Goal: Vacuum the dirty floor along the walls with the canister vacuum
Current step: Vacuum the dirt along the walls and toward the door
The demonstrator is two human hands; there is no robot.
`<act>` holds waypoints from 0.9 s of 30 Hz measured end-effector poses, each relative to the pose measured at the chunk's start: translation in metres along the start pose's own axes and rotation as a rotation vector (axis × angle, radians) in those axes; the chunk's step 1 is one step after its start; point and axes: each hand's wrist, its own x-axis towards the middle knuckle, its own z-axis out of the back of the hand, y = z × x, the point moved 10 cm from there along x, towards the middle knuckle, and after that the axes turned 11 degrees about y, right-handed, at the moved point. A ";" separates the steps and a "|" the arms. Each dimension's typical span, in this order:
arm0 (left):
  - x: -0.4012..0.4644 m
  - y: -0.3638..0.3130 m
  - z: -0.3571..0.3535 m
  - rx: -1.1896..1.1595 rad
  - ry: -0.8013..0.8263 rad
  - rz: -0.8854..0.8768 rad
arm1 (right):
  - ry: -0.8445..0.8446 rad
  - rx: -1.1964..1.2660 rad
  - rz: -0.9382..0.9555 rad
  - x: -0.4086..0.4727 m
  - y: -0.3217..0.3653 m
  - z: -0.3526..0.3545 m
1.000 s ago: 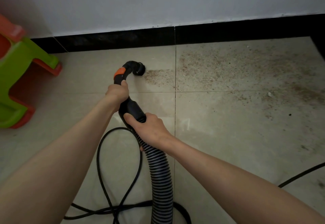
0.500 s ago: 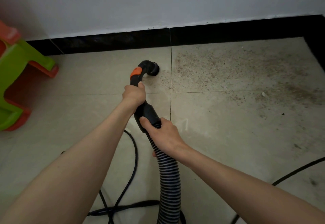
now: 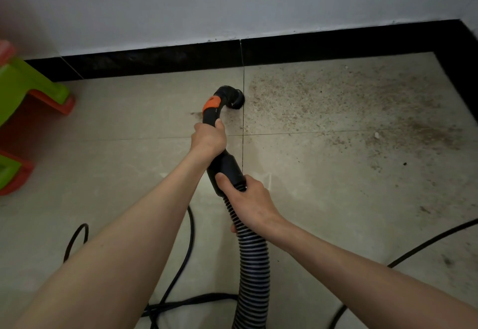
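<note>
My left hand [image 3: 209, 139] grips the black vacuum handle [image 3: 227, 165] just below its orange collar [image 3: 211, 103]. My right hand [image 3: 248, 200] holds the same handle lower down, where the ribbed grey hose [image 3: 254, 271] joins it. The round black nozzle [image 3: 234, 98] rests on the beige tile floor at the tile joint, a little in front of the black baseboard [image 3: 160, 59]. Brown dirt [image 3: 336, 106] is scattered over the tiles to the right of the nozzle, as far as the right corner. The canister itself is out of view.
A green and orange plastic stool [image 3: 23, 111] stands at the left by the wall. A black power cable [image 3: 181, 264] loops on the floor between my arms, and another stretch of cable [image 3: 426, 244] runs at the lower right. A second wall's baseboard [image 3: 463, 75] closes the right corner.
The nozzle has slid to the right along the floor, from the left tile to the tile joint, and the dirt patch left of the joint is mostly gone. Both hands keep their hold.
</note>
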 end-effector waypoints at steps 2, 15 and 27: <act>0.002 0.000 0.001 -0.007 0.007 -0.002 | 0.002 -0.001 0.005 0.000 0.002 0.000; 0.032 0.042 0.076 -0.025 -0.087 0.070 | 0.151 -0.107 0.013 0.044 0.033 -0.054; 0.027 0.106 0.107 -0.120 -0.072 0.113 | 0.244 -0.182 0.013 0.035 0.030 -0.106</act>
